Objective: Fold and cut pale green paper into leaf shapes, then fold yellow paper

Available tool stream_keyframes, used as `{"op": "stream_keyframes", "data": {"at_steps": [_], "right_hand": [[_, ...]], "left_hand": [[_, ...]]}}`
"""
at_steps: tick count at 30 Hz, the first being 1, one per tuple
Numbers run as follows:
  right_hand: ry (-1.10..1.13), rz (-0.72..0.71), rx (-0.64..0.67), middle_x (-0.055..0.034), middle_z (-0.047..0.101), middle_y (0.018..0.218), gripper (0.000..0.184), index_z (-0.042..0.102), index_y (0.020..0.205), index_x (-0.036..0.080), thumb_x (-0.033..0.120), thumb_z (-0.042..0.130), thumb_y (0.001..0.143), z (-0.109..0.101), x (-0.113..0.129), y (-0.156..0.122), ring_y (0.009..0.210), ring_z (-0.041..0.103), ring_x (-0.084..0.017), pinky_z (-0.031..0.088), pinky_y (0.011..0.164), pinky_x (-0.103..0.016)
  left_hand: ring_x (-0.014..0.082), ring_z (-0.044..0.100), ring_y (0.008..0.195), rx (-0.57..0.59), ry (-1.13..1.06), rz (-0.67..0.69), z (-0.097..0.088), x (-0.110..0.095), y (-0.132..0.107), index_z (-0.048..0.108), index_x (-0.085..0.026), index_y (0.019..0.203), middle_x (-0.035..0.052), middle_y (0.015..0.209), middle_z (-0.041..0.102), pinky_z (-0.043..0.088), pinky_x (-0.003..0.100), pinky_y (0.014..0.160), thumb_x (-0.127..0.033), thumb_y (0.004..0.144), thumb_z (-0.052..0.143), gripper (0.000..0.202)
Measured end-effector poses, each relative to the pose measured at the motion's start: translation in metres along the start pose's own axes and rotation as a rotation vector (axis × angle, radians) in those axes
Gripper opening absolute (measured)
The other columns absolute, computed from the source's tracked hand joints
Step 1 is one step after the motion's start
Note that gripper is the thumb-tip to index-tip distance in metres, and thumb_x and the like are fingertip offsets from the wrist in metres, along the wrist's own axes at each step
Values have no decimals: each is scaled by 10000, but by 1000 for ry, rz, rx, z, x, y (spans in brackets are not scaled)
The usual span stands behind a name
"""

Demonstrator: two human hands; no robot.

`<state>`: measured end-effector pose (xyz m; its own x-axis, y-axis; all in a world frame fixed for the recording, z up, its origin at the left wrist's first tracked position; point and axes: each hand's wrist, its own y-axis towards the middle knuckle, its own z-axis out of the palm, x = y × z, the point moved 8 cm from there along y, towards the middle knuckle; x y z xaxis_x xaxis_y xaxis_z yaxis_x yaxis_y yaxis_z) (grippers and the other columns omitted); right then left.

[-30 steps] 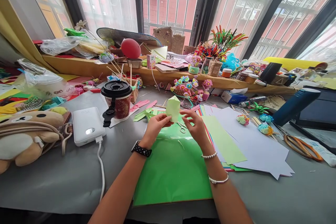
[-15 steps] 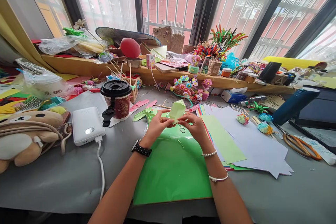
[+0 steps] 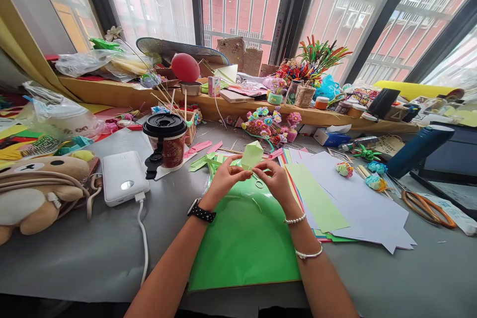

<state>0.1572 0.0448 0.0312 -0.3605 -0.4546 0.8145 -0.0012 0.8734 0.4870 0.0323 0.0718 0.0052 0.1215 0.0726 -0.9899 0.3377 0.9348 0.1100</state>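
Note:
A small folded piece of pale green paper (image 3: 252, 155) is pinched between both hands above the table. My left hand (image 3: 223, 180) grips its lower left edge with closed fingers. From the right, my right hand (image 3: 275, 180) pinches the same piece. Under the hands lies a bright green sheet (image 3: 244, 238) on the grey table (image 3: 93, 253). Small scissors (image 3: 257, 181) rest on that sheet just below the fingers.
A lidded coffee cup (image 3: 165, 140) and a white power bank (image 3: 122, 178) with cable stand to the left, beside a plush bear bag (image 3: 33, 194). White and coloured sheets (image 3: 354, 198), orange-handled scissors (image 3: 428, 207) and a blue bottle (image 3: 419, 150) lie right. A cluttered sill (image 3: 238, 104) runs behind.
The folded paper tilted from upright to leaning right and came lower between my hands. My right hand closed in on it from an open pose. The arms barely shifted.

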Motion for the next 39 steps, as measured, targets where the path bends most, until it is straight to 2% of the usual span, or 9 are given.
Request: {"op": "stream_keyframes", "data": {"at_steps": [8,15,24,31,36,39], "right_hand": [[60,79,1,-46,594,717,158,592,716,149,306,578,712,4,-7,-1,644,549,-144,462,564,-258],[115,112,0,-29,574,686,172,562,713,156,327,561,723,7,-12,-2,591,532,-126,435,500,-233],[161,141,-4,-19,555,687,171,544,718,159,330,555,725,8,-14,-2,581,529,-119,448,521,-240],[168,126,-18,-18,544,696,168,525,722,166,332,540,739,9,-13,-2,608,533,-125,454,528,-244],[268,155,-110,-13,541,788,284,471,858,192,351,618,674,7,-17,-3,650,552,-129,461,493,-227],[268,188,-56,-15,565,725,260,520,822,174,390,586,691,13,-19,-4,617,548,-128,461,501,-236]], "left_hand": [[151,599,634,-16,-14,21,-3,3,2,438,-146,1016,-7,609,623,428,272,636,-227,563,713,536],[122,573,595,-23,-33,16,-2,3,1,431,-146,1016,-38,569,593,416,251,621,-195,551,718,549],[140,586,629,-67,3,-11,-5,4,1,442,-145,1002,-18,601,609,424,263,629,-238,536,727,554],[134,584,615,-66,-19,11,-4,0,-1,435,-159,1008,-44,573,588,415,253,620,-229,535,729,561],[137,588,634,-95,-52,46,-7,0,1,437,-166,989,-45,592,586,422,259,633,-247,543,727,538],[136,585,635,-81,-65,45,-5,0,0,435,-167,994,-49,590,577,422,259,632,-258,543,727,545]]}}
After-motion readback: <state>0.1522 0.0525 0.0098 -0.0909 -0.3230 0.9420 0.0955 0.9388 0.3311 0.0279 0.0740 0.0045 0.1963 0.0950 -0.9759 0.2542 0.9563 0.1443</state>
